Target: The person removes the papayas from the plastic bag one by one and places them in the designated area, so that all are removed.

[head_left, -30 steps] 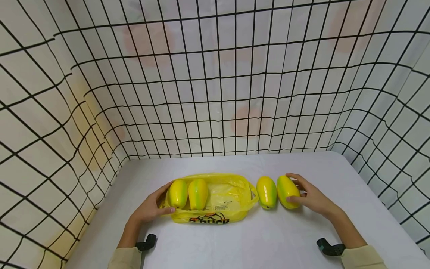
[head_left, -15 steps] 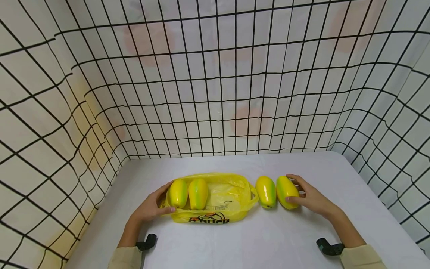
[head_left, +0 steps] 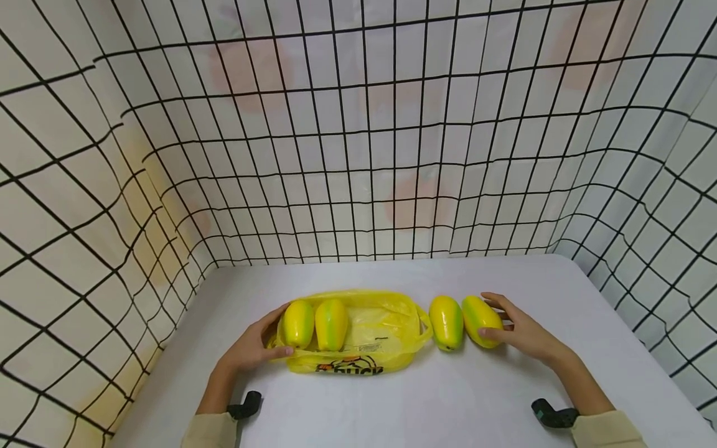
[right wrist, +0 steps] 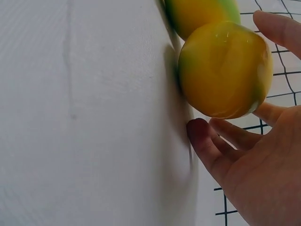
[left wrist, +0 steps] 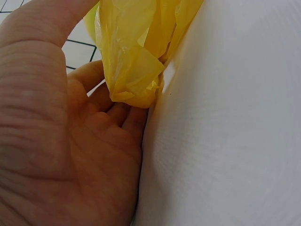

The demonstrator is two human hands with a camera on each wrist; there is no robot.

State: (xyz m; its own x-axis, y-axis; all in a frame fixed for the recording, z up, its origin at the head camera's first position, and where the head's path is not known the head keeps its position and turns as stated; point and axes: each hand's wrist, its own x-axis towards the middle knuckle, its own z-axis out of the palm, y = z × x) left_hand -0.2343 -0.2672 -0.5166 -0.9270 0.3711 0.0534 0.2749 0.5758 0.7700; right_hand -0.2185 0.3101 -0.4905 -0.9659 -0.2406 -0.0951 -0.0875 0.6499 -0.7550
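In the head view a yellow plastic bag (head_left: 383, 317) lies open on the table. Two yellow-green papayas, a left one (head_left: 298, 323) and another (head_left: 332, 323), sit at its left end. My left hand (head_left: 246, 348) cups that end, thumb along the front rim, fingers behind; the left wrist view shows relaxed fingers and a gap between palm and bag. To the bag's right are two loose papayas, a near one (head_left: 446, 323) and an outer one (head_left: 479, 320). My right hand (head_left: 523, 333) is loosely around the outer papaya; the right wrist view shows its thumb apart from the fruit.
A white cloth covers the table (head_left: 403, 404). A black mesh net (head_left: 392, 168) encloses the back and both sides, with pale cloth behind it. A black wrist camera (head_left: 244, 406) sits on the left wrist and another camera (head_left: 553, 414) on the right.
The loose papaya nearest the bag appears to have rolled slightly, showing more green. Both hands stay almost where they were, and the whole head view has shifted a little.
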